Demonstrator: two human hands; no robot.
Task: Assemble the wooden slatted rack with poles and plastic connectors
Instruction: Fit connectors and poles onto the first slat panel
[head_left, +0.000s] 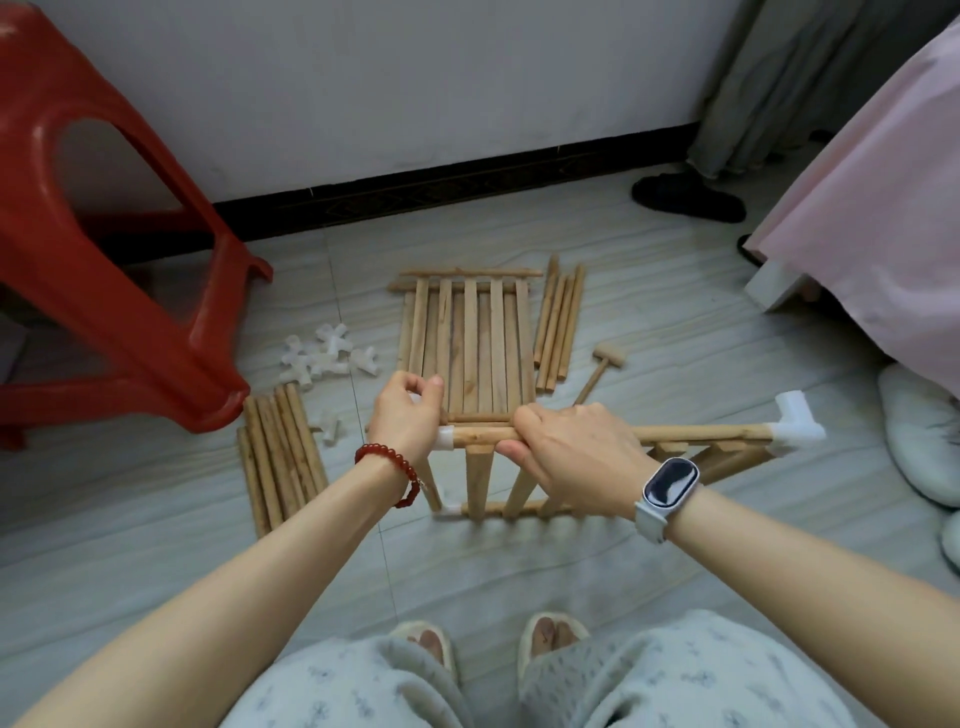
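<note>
A slatted wooden panel (478, 488) stands on its edge on the floor in front of me. Its top pole (701, 434) carries a white plastic connector (797, 428) at the right end. My right hand (571, 457) grips that pole near its left part. At the pole's left end my left hand (408, 415) holds another white connector (447, 439). A second slatted panel (467, 338) lies flat on the floor behind. Loose connectors (327, 356) lie to its left.
A bundle of poles (278, 452) lies at the left, another bundle (558, 327) right of the flat panel, with a small wooden mallet (602, 366). A red plastic stool (104, 249) stands at the left. A pink-covered bed (883, 208) and slippers (919, 441) are at the right.
</note>
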